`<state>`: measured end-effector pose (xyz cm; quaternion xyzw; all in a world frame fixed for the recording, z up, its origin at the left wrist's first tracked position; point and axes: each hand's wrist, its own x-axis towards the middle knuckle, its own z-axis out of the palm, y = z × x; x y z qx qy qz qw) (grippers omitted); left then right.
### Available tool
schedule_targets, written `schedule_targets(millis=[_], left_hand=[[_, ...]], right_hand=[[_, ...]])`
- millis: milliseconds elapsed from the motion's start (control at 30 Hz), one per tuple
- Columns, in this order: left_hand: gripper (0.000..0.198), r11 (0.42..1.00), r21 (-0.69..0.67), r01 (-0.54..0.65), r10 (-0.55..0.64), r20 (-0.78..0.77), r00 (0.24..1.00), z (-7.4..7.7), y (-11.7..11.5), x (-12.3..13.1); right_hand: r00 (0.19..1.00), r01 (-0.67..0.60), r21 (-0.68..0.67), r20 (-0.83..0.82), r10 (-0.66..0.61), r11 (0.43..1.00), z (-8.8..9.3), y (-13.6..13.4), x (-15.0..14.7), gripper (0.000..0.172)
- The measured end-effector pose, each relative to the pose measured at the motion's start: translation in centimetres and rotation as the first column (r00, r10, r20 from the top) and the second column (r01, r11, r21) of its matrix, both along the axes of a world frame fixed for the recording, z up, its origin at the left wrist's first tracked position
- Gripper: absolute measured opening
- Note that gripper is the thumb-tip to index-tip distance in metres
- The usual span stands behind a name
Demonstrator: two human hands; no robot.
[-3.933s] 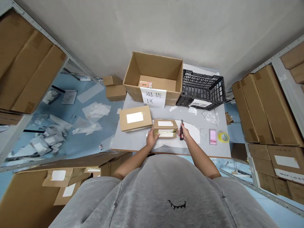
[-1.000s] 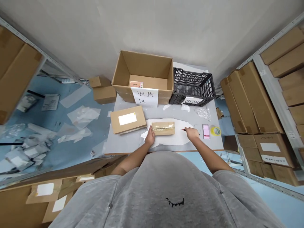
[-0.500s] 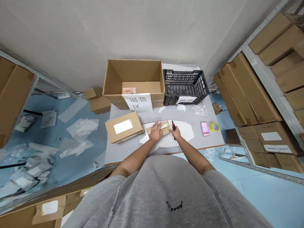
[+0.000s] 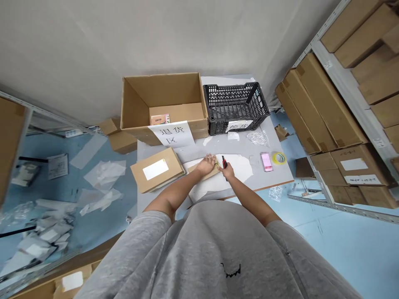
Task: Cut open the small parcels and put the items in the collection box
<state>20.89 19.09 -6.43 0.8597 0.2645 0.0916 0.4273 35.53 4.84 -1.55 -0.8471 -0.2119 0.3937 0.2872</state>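
Observation:
A small flat cardboard box (image 4: 210, 173) lies on white sheet material (image 4: 241, 170) at the front of the table. My left hand (image 4: 205, 165) rests over the box's upper side, its fingers bent around the far edge and gripping it. At the right end of the box is my right hand (image 4: 227, 170), closed on a red and black utility knife (image 4: 224, 162) that points away from me. The thumb and fingertips of that hand touch the box end. Both hands cover much of the box.
A larger closed cardboard box (image 4: 140, 173) sits on the left of the table (image 4: 268, 176). Behind stand an open carton (image 4: 131, 132) with a paper sign and a black plastic crate (image 4: 215, 126). A pink pixelated item (image 4: 266, 162) and a tape roll (image 4: 279, 158) lie right. Shelves flank the table.
The small box has turned slightly, its right end now farther back. My left hand has shifted to its far edge, and my right fingers have come in against its end. The view has swung a little.

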Motion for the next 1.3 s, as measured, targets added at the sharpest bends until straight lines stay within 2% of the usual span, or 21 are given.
schedule_targets(millis=[100, 200, 333, 433, 533, 633, 733, 833, 1033, 1300], left_hand=[[0.062, 1.0, 0.019, -0.002, 0.003, -0.037, 0.999, 0.3, -0.1, 0.0], [0.06, 0.999, 0.035, -0.04, 0.042, -0.072, 0.997, 0.5, -0.3, 0.0], [0.059, 0.996, 0.073, -0.057, 0.065, -0.113, 0.991, 0.8, -0.3, 0.1], [0.057, 0.986, 0.164, 0.009, 0.017, -0.153, 0.988, 1.4, -0.1, 0.0], [0.057, 0.958, 0.28, 0.056, 0.002, -0.203, 0.979, 2.3, -0.1, -0.5], [0.058, 0.936, 0.333, 0.118, -0.046, -0.216, 0.975, 3.1, -0.4, -1.2], [0.064, 0.926, 0.346, 0.151, -0.089, -0.187, 0.978, 3.5, -1.0, -2.0], [0.07, 0.929, 0.359, 0.093, -0.036, -0.163, 0.986, 3.8, -2.1, -2.9], [0.05, 0.943, 0.329, 0.044, 0.011, -0.165, 0.986, 4.8, -4.2, -3.4], [0.049, 0.97, 0.242, -0.003, 0.083, -0.321, 0.944, 6.4, -5.9, -1.2]], right_hand=[[0.997, -0.014, -0.073, 0.071, 0.02, 0.997, 0.5, 0.2, -0.1, 0.042], [0.997, 0.006, -0.071, 0.081, 0.0, 0.997, 1.1, 0.3, -0.3, 0.034], [0.996, 0.058, -0.003, -0.066, -0.059, 0.998, 1.5, 0.0, -0.9, 0.021], [0.989, 0.077, 0.008, -0.126, -0.075, 0.997, 1.7, -0.1, -1.2, 0.03], [0.997, 0.074, -0.023, -0.014, -0.075, 0.997, 1.9, 0.2, -0.7, 0.039], [0.988, 0.015, -0.022, 0.155, -0.012, 1.0, 2.0, 0.9, 0.6, 0.042], [0.982, -0.09, 0.007, 0.167, 0.088, 0.996, 1.5, 2.0, 2.0, 0.046], [0.986, -0.16, 0.026, 0.057, 0.158, 0.987, 0.3, 2.9, 2.5, 0.044], [0.997, -0.072, -0.001, -0.034, 0.072, 0.997, -1.4, 3.7, 2.3, 0.039], [0.996, -0.051, 0.002, -0.079, 0.051, 0.999, -1.1, 3.7, 2.5, 0.034]])
